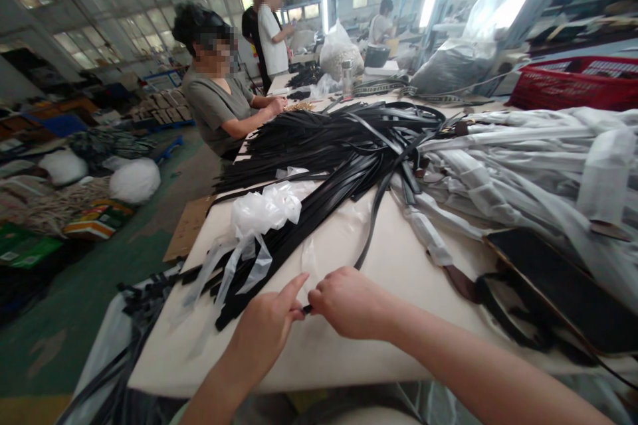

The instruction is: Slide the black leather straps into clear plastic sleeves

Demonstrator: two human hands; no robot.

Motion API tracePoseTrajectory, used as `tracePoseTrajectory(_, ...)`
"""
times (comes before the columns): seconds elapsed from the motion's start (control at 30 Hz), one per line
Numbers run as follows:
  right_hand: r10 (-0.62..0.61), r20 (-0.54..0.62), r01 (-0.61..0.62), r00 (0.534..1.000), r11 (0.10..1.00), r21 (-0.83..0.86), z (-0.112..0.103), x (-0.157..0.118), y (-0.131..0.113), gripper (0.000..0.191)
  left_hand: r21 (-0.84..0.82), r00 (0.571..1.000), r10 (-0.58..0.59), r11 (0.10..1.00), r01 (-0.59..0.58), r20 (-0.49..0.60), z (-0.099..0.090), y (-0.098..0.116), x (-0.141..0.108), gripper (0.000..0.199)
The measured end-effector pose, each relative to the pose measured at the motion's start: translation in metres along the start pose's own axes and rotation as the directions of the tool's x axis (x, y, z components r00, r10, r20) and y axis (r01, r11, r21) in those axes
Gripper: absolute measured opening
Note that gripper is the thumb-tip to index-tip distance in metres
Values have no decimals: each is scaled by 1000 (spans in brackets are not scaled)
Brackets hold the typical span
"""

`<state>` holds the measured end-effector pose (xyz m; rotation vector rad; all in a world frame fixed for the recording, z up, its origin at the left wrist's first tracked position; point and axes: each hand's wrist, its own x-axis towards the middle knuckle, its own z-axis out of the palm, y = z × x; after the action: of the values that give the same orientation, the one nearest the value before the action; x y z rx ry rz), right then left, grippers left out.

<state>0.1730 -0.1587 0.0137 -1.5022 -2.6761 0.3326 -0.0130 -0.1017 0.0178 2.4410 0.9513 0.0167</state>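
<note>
A long black strap (371,229) runs from the pile down to the table's front, passing under my right hand (351,302). My right fingers are closed round it near its end. The short dark tip pokes out between the two hands. My left hand (266,329) pinches at that tip, its index finger stretched forward. Just beyond the hands lies a thin strip of clear plastic film (309,259). A thick bundle of black straps (304,212) fans across the table behind, with crumpled white plastic film (266,209) on its left part.
Straps wrapped in white film (503,159) cover the table's right side, near a dark flat board (563,285). A red basket (578,83) stands at the back right. Across the table's left edge a co-worker (216,86) handles small pieces. More straps (144,319) hang below the left edge.
</note>
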Motion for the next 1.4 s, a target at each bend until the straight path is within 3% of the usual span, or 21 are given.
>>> tracePoseTrajectory(0.1,19,-43,-18,999,999,29,0,1,4,17,-13,999,-15,1000,15,-40,-2,-4,-1,53)
tracePoseTrajectory(0.23,137,-97,-136,986,991,11,-5,0,22,20,-7,984,-133,991,133,-121,-11,-18,-7,52)
tracePoseTrajectory(0.47,-70,-136,74,988,997,23,8,5,8,11,-2,993,-44,999,44,-107,-1,-5,-6,51)
tracePoseTrajectory(0.63,74,-191,-70,979,997,29,1,2,24,25,51,977,-147,986,157,-157,-18,-21,-17,51)
tracePoseTrajectory(0.73,45,-216,-32,975,998,61,1,3,23,22,68,971,-142,985,157,-194,-20,-23,-19,50)
tracePoseTrajectory(0.93,-72,-259,95,963,992,78,14,10,2,31,29,977,-19,999,26,-212,1,0,-12,49)
tracePoseTrajectory(1.07,43,-267,-20,963,996,86,1,2,19,26,32,966,-114,992,125,-233,-13,-13,-19,49)
tracePoseTrajectory(1.17,43,-263,-15,964,994,108,-3,1,21,20,48,953,-166,982,184,-254,-18,-18,-23,48)
tracePoseTrajectory(1.3,-27,-252,61,967,990,126,10,9,2,21,72,969,-44,995,63,-242,0,-3,-16,49)
tracePoseTrajectory(1.4,-34,-202,64,979,988,140,15,10,2,23,88,980,-12,996,30,-198,7,-1,-14,51)
